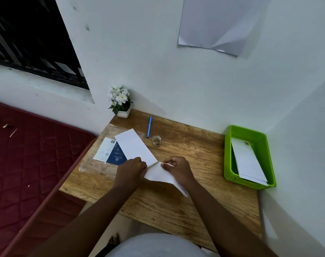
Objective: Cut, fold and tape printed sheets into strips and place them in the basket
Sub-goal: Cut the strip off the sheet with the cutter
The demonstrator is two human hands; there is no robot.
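Item: white sheet, on our wooden desk, folded at its near end. Our left hand and right hand pinch it with curled fingers. Green basket, far right, holds folded strips. Tape roll beside blue pen.

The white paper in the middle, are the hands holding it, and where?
Yes. Both hands hold the white paper at its near end: the left hand grips by the fold, the right hand pinches the folded flap beside it.
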